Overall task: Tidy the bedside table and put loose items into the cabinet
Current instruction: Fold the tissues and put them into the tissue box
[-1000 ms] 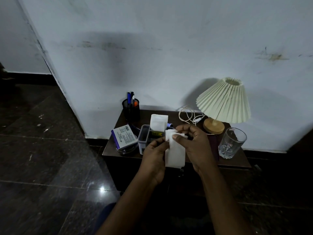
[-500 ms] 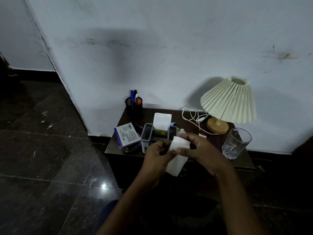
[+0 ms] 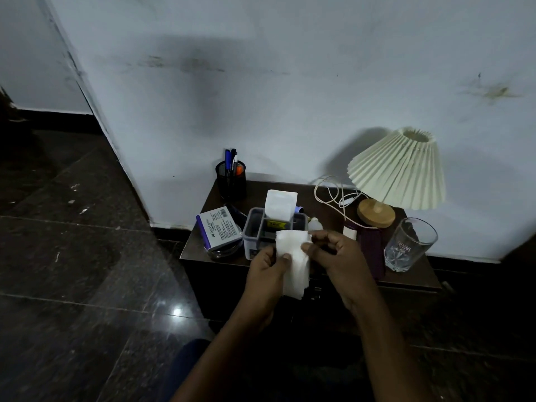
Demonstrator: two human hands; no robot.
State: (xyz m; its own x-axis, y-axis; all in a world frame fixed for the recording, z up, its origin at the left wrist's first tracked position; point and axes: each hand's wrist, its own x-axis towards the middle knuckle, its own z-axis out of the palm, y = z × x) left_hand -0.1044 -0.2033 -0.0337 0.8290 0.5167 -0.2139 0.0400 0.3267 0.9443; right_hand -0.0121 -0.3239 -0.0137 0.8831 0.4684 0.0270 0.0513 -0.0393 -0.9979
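Note:
A white tissue (image 3: 293, 264) hangs in front of the dark bedside table (image 3: 406, 278). My left hand (image 3: 268, 272) pinches its left edge and my right hand (image 3: 336, 256) pinches its top right corner. Behind the hands stands a grey organiser box (image 3: 256, 232) with a white tissue (image 3: 280, 205) sticking up from it. A white and purple carton (image 3: 219, 227) rests on a dark dish at the table's left. The cabinet front below is dark and mostly hidden by my arms.
A black mesh pen holder (image 3: 231, 179) stands at the back left. A pleated cream lamp (image 3: 398, 169) on a wooden base, its white cord (image 3: 333, 195), a drinking glass (image 3: 409, 245), a small white bottle (image 3: 314, 224) and a purple item (image 3: 372, 250) fill the right side. Dark tiled floor lies left.
Both hands with the tissue have dropped slightly toward the table's front edge and the tissue has been folded narrower. The view has shifted a little to the left.

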